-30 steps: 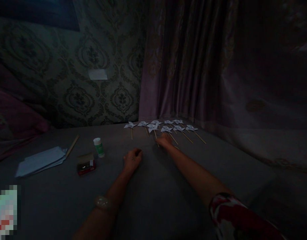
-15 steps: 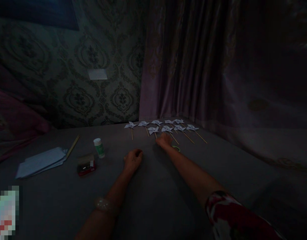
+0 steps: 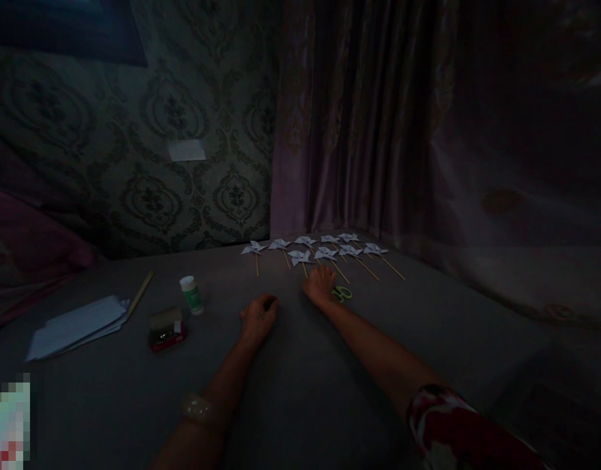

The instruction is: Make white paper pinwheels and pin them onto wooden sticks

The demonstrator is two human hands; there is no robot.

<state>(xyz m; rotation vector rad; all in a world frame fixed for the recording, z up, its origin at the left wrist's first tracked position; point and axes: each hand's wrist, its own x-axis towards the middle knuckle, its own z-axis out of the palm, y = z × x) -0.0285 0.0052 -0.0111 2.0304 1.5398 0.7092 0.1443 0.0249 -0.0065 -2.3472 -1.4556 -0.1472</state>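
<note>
Several white paper pinwheels on wooden sticks lie in two rows at the far side of the grey-covered surface (image 3: 285, 385). My right hand (image 3: 320, 285) is low over the surface, its curled fingers at the lower stick end of the front-left pinwheel (image 3: 300, 258); the fingertips are partly hidden. Just right of that hand, yellow-green scissors handles (image 3: 344, 293) show, their blades hidden behind it. My left hand (image 3: 260, 316) rests on the cover to the left, fingers curled in towards the thumb, with nothing visible in them.
At left lie a stack of white paper (image 3: 79, 326) and some wooden sticks (image 3: 140, 294). Nearer my left hand stand a green-and-white glue stick (image 3: 192, 296) and an open red box (image 3: 167, 331) with small shiny contents. A curtain (image 3: 354, 117) hangs behind the pinwheels.
The front-left pinwheel, raised slightly a second ago, has come down flat in its row. More of the scissors handles now shows beside my right hand. My left hand has stayed put.
</note>
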